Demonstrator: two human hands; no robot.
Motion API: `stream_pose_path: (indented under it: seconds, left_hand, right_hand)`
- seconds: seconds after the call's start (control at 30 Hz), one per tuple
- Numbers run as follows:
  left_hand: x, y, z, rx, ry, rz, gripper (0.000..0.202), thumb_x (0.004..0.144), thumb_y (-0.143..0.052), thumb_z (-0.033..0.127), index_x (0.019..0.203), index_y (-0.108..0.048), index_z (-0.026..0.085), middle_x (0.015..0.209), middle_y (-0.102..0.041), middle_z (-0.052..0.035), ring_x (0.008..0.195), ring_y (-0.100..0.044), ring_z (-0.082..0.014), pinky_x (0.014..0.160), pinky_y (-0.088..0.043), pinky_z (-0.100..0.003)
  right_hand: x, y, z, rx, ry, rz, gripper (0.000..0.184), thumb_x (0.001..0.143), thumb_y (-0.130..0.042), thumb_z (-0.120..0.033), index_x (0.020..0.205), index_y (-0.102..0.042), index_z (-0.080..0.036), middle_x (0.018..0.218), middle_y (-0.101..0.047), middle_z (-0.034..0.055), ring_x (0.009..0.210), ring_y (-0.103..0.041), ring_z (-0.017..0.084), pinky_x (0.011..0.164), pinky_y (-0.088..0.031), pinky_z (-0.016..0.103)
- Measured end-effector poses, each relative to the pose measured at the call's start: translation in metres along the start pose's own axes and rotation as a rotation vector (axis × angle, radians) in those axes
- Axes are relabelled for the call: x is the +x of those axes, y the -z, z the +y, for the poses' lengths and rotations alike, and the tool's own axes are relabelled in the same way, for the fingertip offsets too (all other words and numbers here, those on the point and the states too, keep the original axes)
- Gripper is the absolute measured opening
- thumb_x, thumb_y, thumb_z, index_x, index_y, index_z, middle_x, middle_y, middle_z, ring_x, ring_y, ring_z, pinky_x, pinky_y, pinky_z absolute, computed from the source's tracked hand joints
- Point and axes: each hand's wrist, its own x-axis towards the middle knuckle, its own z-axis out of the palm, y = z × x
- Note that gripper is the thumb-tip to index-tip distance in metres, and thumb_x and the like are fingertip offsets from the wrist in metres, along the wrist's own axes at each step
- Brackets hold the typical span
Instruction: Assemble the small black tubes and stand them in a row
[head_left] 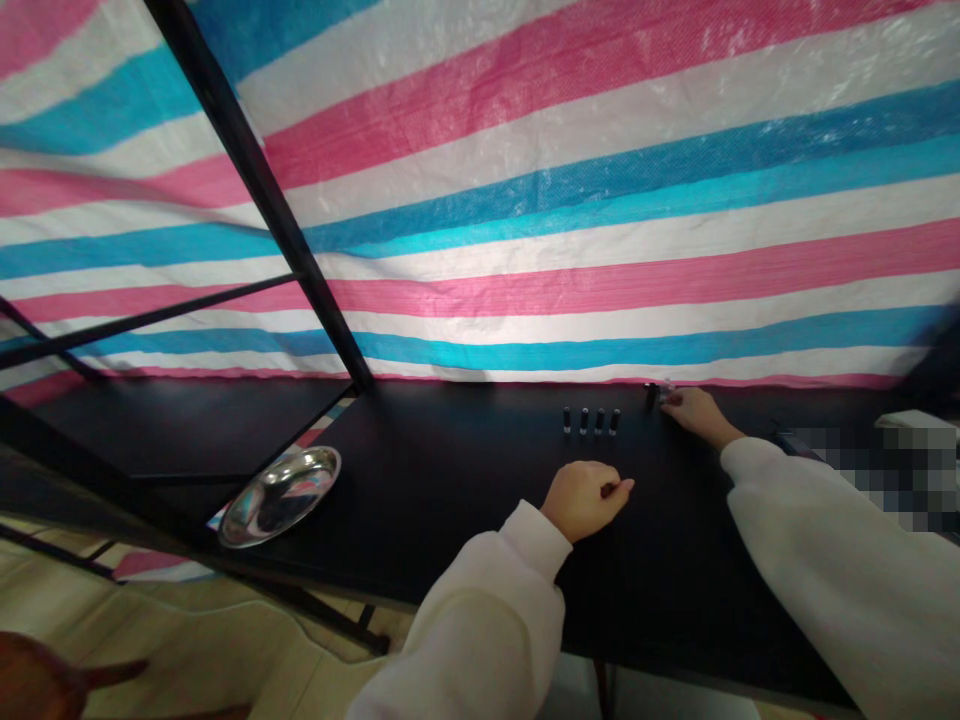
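My right hand reaches to the back of the black table, its fingertips pinched on a small shiny, clear-looking piece. Just left of those fingertips is a small dark object, too small to make out. Several short black cylinders with pale lower ends, looking like batteries, stand in a row nearby. My left hand is closed above the table in front of that row, fingers curled in; whatever is inside, if anything, is hidden.
A round shiny metal plate lies at the table's left edge. A black metal post rises behind it. Striped plastic sheeting hangs along the back. A pale object sits at far right; a wooden stool is at lower left.
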Motion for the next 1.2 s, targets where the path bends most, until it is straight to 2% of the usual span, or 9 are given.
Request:
stream_pose_path:
  seconds: [0.4, 0.63, 0.77, 0.83, 0.9, 1.0, 1.2]
  left_hand:
    - [0.001, 0.002, 0.000, -0.005, 0.019, -0.001, 0.037, 0.084, -0.043, 0.035, 0.054, -0.053, 0.015, 0.056, -0.053, 0.0003, 0.053, -0.045, -0.0082, 0.054, -0.032, -0.022]
    - [0.001, -0.001, -0.003, -0.011, 0.034, 0.005, 0.038, 0.083, -0.044, 0.036, 0.054, -0.055, 0.015, 0.056, -0.053, -0.0002, 0.053, -0.045, -0.0085, 0.054, -0.033, -0.022]
    - [0.001, -0.001, -0.004, -0.027, 0.025, 0.021, 0.037, 0.083, -0.044, 0.035, 0.054, -0.055, 0.014, 0.056, -0.053, -0.0003, 0.053, -0.045, -0.0086, 0.055, -0.033, -0.022]
    - [0.002, -0.001, -0.003, -0.041, 0.023, 0.032, 0.037, 0.083, -0.044, 0.035, 0.054, -0.055, 0.014, 0.055, -0.053, -0.0001, 0.052, -0.045, -0.0083, 0.054, -0.033, -0.022]
    - [0.002, 0.000, -0.002, -0.049, 0.031, 0.037, 0.037, 0.083, -0.044, 0.034, 0.053, -0.054, 0.014, 0.054, -0.052, 0.0002, 0.051, -0.044, -0.0080, 0.054, -0.032, -0.021]
    - [0.003, 0.002, -0.001, -0.056, 0.055, 0.046, 0.037, 0.082, -0.045, 0.033, 0.052, -0.054, 0.014, 0.053, -0.051, 0.0005, 0.051, -0.042, -0.0079, 0.053, -0.031, -0.022]
    - [0.004, 0.001, -0.005, -0.064, 0.084, 0.084, 0.036, 0.081, -0.046, 0.033, 0.051, -0.054, 0.014, 0.051, -0.050, 0.0008, 0.050, -0.041, -0.0080, 0.053, -0.031, -0.021]
  right_hand:
    - [-0.002, 0.005, 0.009, 0.053, -0.027, -0.017, 0.017, 0.065, -0.064, -0.030, 0.070, -0.069, -0.015, 0.074, -0.068, 0.0082, 0.074, -0.063, 0.023, 0.063, -0.045, 0.027]
    - [-0.013, 0.015, 0.012, -0.007, 0.048, -0.097, 0.012, 0.059, -0.068, -0.027, 0.058, -0.066, -0.016, 0.063, -0.065, 0.0065, 0.065, -0.062, 0.021, 0.057, -0.045, 0.027]
    - [-0.029, 0.018, -0.006, 0.008, 0.093, -0.197, 0.006, 0.058, -0.068, -0.022, 0.058, -0.065, -0.017, 0.062, -0.065, 0.0041, 0.064, -0.062, 0.019, 0.057, -0.044, 0.025]
    - [-0.038, 0.017, -0.021, 0.028, 0.165, -0.216, 0.009, 0.058, -0.069, -0.023, 0.063, -0.067, -0.016, 0.067, -0.066, 0.0045, 0.067, -0.062, 0.018, 0.059, -0.044, 0.024]
    - [-0.045, 0.013, -0.037, 0.079, 0.240, -0.174, 0.020, 0.061, -0.068, -0.028, 0.076, -0.068, -0.015, 0.073, -0.066, 0.0052, 0.068, -0.061, 0.017, 0.062, -0.044, 0.024]
    - [-0.052, 0.005, -0.056, 0.138, 0.275, -0.111, 0.028, 0.064, -0.066, -0.032, 0.086, -0.067, -0.014, 0.073, -0.066, 0.0051, 0.066, -0.060, 0.017, 0.062, -0.044, 0.024]
    - [-0.053, -0.007, -0.072, 0.178, 0.294, -0.028, 0.020, 0.068, -0.062, -0.034, 0.073, -0.064, -0.015, 0.068, -0.064, 0.0037, 0.063, -0.058, 0.015, 0.057, -0.041, 0.023]
